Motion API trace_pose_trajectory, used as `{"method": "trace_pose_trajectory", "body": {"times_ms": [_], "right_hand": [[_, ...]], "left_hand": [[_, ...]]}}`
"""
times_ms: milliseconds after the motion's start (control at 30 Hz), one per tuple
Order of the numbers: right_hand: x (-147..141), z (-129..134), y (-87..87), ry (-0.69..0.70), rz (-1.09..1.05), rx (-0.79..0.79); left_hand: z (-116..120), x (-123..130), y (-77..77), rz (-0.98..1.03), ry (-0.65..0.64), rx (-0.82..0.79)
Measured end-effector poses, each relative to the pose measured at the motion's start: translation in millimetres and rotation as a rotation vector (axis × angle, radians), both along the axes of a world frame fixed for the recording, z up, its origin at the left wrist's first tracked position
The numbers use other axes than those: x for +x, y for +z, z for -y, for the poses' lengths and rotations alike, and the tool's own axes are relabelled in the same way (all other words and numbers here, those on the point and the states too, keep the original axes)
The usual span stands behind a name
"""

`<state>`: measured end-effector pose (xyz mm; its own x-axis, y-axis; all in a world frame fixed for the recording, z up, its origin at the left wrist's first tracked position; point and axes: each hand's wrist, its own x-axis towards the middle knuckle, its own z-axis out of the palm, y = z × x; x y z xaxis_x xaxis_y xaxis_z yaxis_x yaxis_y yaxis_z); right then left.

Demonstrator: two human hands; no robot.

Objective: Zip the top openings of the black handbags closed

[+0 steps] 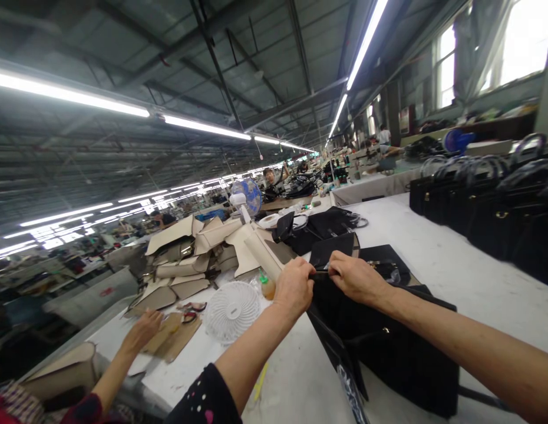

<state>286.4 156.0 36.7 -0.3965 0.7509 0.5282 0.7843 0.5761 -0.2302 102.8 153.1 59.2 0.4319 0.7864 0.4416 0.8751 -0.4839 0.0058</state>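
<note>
A black bag [406, 341] lies on the white table [291, 365], its upper edge raised toward the middle of the view. My left hand [296, 285] pinches the left part of that edge. Close beside it, my right hand [356, 277] grips the same edge with curled fingers. A small gold fitting shows on the bag's front. A strap in clear plastic hangs at its lower left. Behind my hands lie more black pieces [382, 259]. A bottle with a green tip [267, 285] stands just left of my left hand.
A white fan [233, 312] is left of my left forearm. Beige bag pieces [185, 265] are piled at the back left. Another person's hand [148, 324] is near scissors [190, 312] and a brown board. Black bags [499, 212] stand in a row at right.
</note>
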Motion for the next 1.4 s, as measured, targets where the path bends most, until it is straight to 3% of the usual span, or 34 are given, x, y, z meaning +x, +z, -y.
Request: {"method": "trace_pose_trajectory", "body": {"times_ms": [433,800,1100,1400], "right_hand": [[0.3,5.5,-2.0,0.022,-0.027,0.058],[0.3,2.0,-3.8,0.038,0.079,0.096],[1.9,7.6,-1.3,0.064,-0.039,0.072],[-0.7,12.4,1.2,0.052,0.026,0.042]], "left_hand": [[1.8,2.2,2.5,-0.009,0.049,-0.024],[2.7,0.5,0.5,0.069,0.069,-0.028],[1.4,-1.7,-5.6,0.166,0.128,-0.038],[1.5,0.7,-1.2,0.005,0.164,-0.05]]}}
